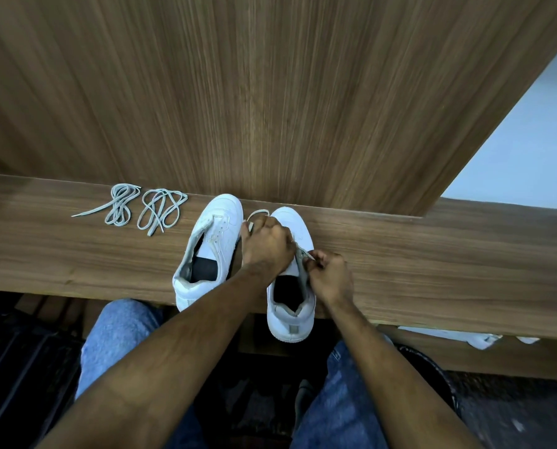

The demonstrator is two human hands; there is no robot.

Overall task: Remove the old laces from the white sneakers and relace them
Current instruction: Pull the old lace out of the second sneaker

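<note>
Two white sneakers stand side by side on a narrow wooden ledge (432, 264), toes pointing away from me. The left sneaker (210, 251) has no lace in its eyelets. Over the right sneaker (291, 306) my left hand (265, 244) holds a pale lace (258, 213) that loops out past the toe. My right hand (330, 275) pinches the other end of that lace at the shoe's right eyelets. Two loose grey laces lie in bundles on the ledge to the left, one lace bundle (120, 205) further left and a second lace bundle (160, 209) nearer the shoes.
A wood-panelled wall (270, 92) rises directly behind the ledge. My knees in blue jeans (118, 335) are under the ledge's front edge. White cloth (477, 340) lies on a lower shelf at the right. A dark slatted object (18, 367) sits at the lower left.
</note>
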